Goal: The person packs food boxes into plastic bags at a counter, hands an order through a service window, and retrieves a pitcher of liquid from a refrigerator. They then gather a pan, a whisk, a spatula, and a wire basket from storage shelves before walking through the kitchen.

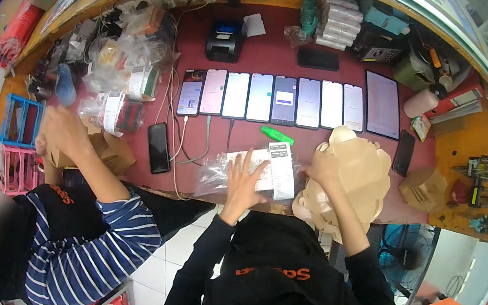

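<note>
At the far left a co-worker in a striped sleeve [125, 226] reaches over the worktop [187, 131] beside a brown cardboard box [111, 155]. Right of that, a dark phone [159, 148] lies flat near the white charging cable [177, 158]. Next comes the clear-wrapped package [265, 185], lying flat by the worktop's near edge, below the row of lit phones [260, 98], its white label [282, 172] toward the right end and loose plastic trailing left. The left hand [243, 185] rests over it, fingers spread. The package looks light, with a fairly stiff, flat core, while its film is probably slippery and apt to bunch, so a hold on the firm long sides beneath the label should be surer than one on the slack left end. Just above it sits a bright green item [277, 135]. Further right, the right hand [322, 168] bends at the left edge of the flat cardboard pieces [361, 170]; its fingers are curled, but whether they pinch a sheet I cannot tell. Those pieces look light, stiff enough to lift by an outer edge, yet easily creased. Beyond them, another dark phone [403, 152] lies just beside the pile.
</note>
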A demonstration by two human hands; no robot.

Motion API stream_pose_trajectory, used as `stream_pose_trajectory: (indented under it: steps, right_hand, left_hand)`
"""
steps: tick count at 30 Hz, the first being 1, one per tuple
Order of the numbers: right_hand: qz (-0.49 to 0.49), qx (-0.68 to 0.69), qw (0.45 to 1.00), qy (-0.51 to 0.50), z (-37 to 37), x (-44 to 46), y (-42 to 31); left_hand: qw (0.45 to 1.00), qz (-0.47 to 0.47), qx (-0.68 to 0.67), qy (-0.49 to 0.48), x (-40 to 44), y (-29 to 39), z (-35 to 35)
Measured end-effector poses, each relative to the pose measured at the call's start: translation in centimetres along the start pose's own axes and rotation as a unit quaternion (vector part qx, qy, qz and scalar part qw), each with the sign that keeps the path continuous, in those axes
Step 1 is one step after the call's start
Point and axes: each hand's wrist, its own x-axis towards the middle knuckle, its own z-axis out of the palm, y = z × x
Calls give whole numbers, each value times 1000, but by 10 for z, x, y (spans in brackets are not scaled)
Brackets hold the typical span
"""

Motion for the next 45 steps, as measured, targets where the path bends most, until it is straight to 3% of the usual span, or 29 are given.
stream_pose_trajectory:
  steps: [1, 3, 5, 7, 8, 10, 11, 13, 17, 19, 21, 25, 29, 31, 33, 34, 36, 39, 40, 41, 43, 45]
  right_hand:
    - [2, -1, 1000, 4, 9, -2, 19]
    - [-48, 264, 962, 49, 22, -6, 44]
    - [-39, 334, 942, 10, 28, -13, 40]
    - [-109, 527, 843, -19, 40, -18, 31]
    - [-109, 527, 843, -7, 35, -22, 26]
    - [-61, 693, 684, -216, 18, -37, 17]
    - [-59, 697, 685, -202, 9, -43, 18]
    - [-36, 820, 509, -261, -9, -52, 24]
    - [-120, 850, 506, -88, -88, -62, 36]
    - [-173, 844, 508, -18, -141, -60, 45]
    - [-173, 866, 468, 5, -199, -52, 58]
    - [-305, 844, 421, 129, -319, -1, 63]
    - [-155, 828, 470, 264, -391, 63, 63]
    - [-191, 826, 460, 264, -409, 115, 68]
    - [-81, 813, 466, 341, -414, 173, 77]
    - [-93, 812, 468, 336, -414, 206, 84]
    - [-86, 844, 422, 321, -416, 260, 89]
    - [-132, 876, 399, 236, -425, 248, 79]
    - [-127, 853, 454, 223, -428, 246, 81]
    - [-127, 854, 456, 215, -429, 244, 80]
    - [-131, 727, 651, 173, -431, 235, 78]
    - [-52, 625, 747, 223, -433, 257, 72]
  left_hand:
    - [998, -3, 64, -20, -7, -5, -3]
    - [998, -25, 41, -30, -6, -19, 3]
    - [998, -43, 22, -35, 1, -16, -6]
    - [998, 17, -58, -34, 5, 14, -41]
    - [993, 63, -97, 22, 8, 24, -46]
    - [985, 106, -130, 36, 12, 44, -77]
    - [976, 137, -165, 46, 14, 55, -93]
    - [976, 159, -152, 11, 16, 80, -125]
    - [935, 232, 78, 257, 2, 144, -194]
    - [896, 285, 10, 339, -21, 158, -214]
    - [865, 359, -124, 329, -39, 162, -219]
    - [870, 364, -176, 282, -50, 174, -203]
    - [912, 254, -193, 257, -58, 171, -169]
    - [936, 140, -195, 259, -68, 165, -150]
    - [932, 18, -230, 279, -81, 164, -130]
    - [917, -28, -274, 289, -88, 159, -116]
    - [894, -76, -315, 310, -108, 134, -76]
    - [894, -118, -348, 257, -124, 121, -35]
    - [848, -151, -417, 289, -127, 134, -33]
    - [795, -183, -483, 320, -130, 147, -35]
    - [806, -178, -479, 298, -133, 163, -43]
    - [825, -191, -455, 274, -135, 176, -43]
